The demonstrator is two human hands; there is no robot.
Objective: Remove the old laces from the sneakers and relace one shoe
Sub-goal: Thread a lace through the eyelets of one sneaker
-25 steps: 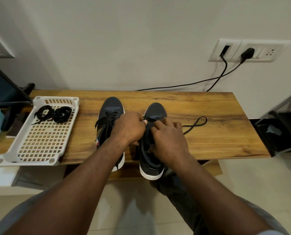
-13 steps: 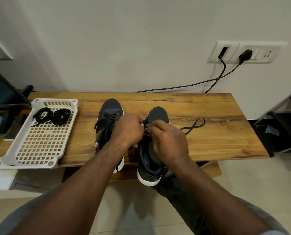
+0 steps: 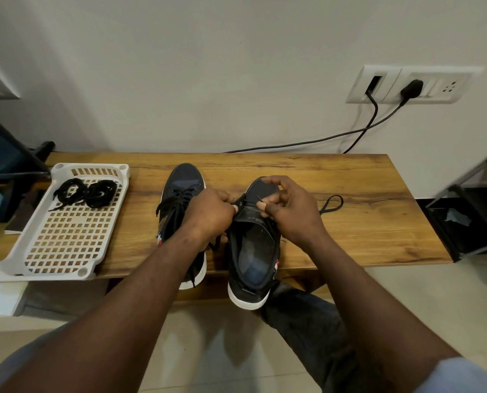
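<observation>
Looking down from the head camera, we see both hands on one shoe. Our left hand (image 3: 211, 215) pinches the side flap of the open shoe (image 3: 253, 251) and holds it. Our right hand (image 3: 293, 217) pinches the thin end of the lace (image 3: 260, 199) with thumb and finger, right by the front holes. Its other fingers curl above the toe.

We think the lace is coming out of the last holes. To do it well, we should hold the flap steady and pull the end straight out of its hole. We should go slow and not yank, so the tip does not catch.

The open shoe is dark with a white sole. It stands on the wooden table (image 3: 364, 228), its heel sticking out over the near edge. Its mouth is wide open. A loop of its lace lies on the table to the right. The laced shoe (image 3: 184, 180) stands just beside it, on the left. Two rolled laces (image 3: 86, 191) lie in the white tray (image 3: 66, 275) further left.
</observation>
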